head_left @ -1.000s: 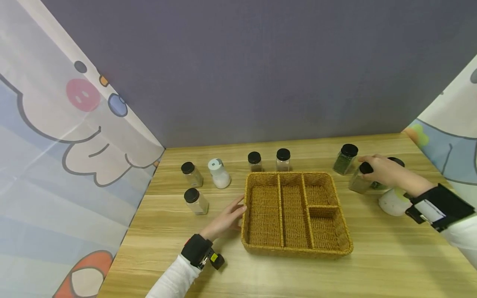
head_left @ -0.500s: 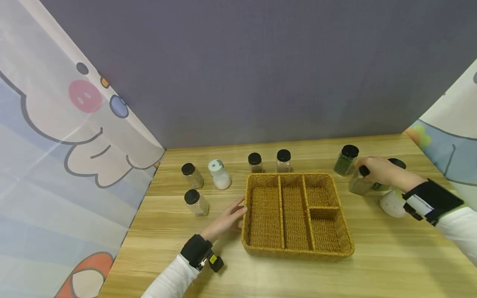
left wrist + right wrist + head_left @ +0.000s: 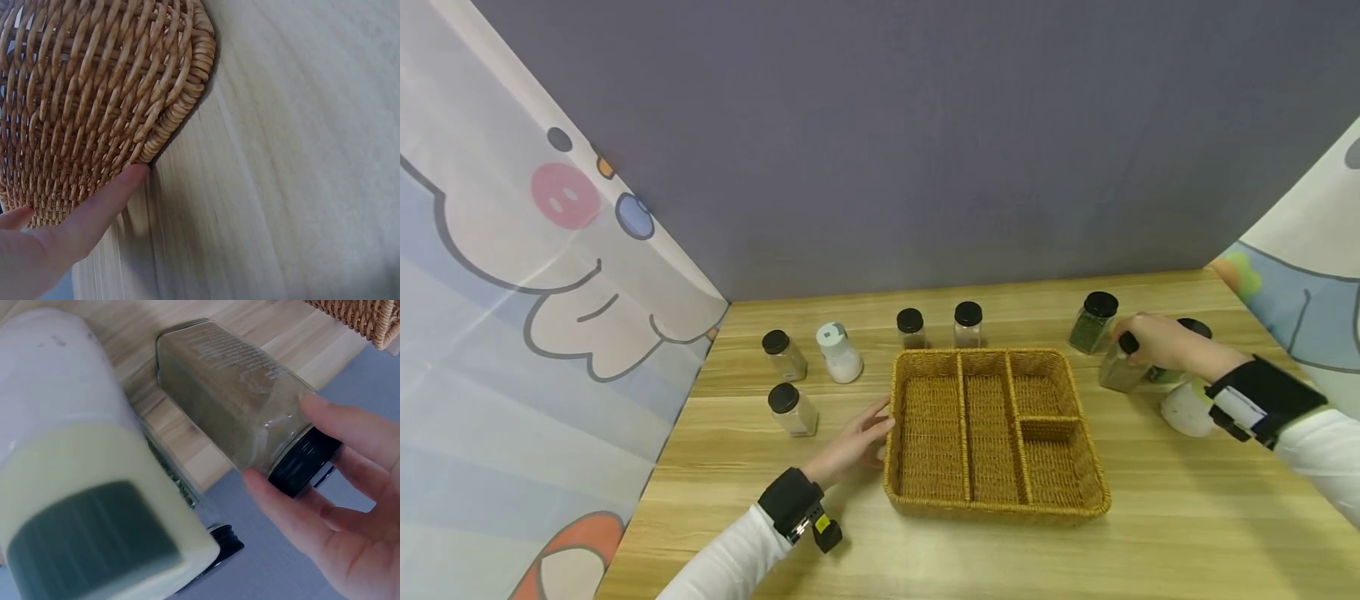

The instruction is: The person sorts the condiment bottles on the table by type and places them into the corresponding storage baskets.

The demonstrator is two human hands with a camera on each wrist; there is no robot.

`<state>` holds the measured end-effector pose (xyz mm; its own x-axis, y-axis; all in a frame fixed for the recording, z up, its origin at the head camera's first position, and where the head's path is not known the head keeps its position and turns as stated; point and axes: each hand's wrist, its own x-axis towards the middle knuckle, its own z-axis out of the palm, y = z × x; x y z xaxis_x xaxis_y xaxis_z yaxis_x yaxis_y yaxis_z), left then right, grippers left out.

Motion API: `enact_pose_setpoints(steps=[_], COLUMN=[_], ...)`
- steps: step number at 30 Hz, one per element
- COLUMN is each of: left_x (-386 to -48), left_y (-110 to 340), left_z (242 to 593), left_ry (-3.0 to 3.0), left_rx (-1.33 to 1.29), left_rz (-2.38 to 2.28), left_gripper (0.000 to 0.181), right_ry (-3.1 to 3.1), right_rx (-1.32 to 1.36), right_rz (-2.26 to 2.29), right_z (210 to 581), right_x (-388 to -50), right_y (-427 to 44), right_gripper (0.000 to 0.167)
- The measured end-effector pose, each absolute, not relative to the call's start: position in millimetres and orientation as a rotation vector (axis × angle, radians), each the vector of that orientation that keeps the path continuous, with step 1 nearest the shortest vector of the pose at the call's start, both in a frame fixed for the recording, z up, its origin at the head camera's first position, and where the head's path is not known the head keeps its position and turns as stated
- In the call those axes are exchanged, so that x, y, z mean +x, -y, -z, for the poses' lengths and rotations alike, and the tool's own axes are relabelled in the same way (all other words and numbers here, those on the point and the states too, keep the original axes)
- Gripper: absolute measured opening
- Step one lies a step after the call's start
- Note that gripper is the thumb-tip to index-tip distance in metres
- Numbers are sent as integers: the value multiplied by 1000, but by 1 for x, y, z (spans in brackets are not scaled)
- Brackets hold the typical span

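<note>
At the right of the head view my right hand (image 3: pixel 1159 343) grips a clear spice jar (image 3: pixel 1122 373) by its top, near the black lid. In the right wrist view the jar (image 3: pixel 231 387) holds a brownish-grey powder and has white print; thumb and fingers (image 3: pixel 281 509) lie on either side of its neck. Its base looks to be on the table. My left hand (image 3: pixel 853 442) touches the left side of a divided wicker basket (image 3: pixel 928 433). The left wrist view has an extended finger (image 3: pixel 103 206) against the basket's (image 3: pixel 94 94) lower edge.
Around the right hand stand a jar of green herbs (image 3: pixel 1090 327), a partly hidden black-lidded jar (image 3: pixel 1195 327) and a white container (image 3: pixel 1186 410). Two small jars, one with a black lid (image 3: pixel 967 314), stand behind the basket. Two jars and a pale-capped bottle (image 3: pixel 842 362) are at left.
My right hand has shifted slightly left and now covers more of the jar's lid. The left hand and the basket stay in place.
</note>
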<state>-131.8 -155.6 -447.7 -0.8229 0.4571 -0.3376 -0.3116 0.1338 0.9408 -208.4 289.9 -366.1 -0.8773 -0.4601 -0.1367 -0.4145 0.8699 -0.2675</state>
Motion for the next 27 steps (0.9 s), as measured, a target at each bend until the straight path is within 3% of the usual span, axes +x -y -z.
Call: enact_pose_setpoints(steps=[27], left_x=[-133], left_y=[155], left_z=[447], left_ry=[-1803], left_rx=[81], left_rz=[-1783], left_gripper=[64], right_ry=[-2833], right_rx=[-796], right_rz=[289], right_z=[337], right_x=[-211], right_y=[-279], right_gripper=[30])
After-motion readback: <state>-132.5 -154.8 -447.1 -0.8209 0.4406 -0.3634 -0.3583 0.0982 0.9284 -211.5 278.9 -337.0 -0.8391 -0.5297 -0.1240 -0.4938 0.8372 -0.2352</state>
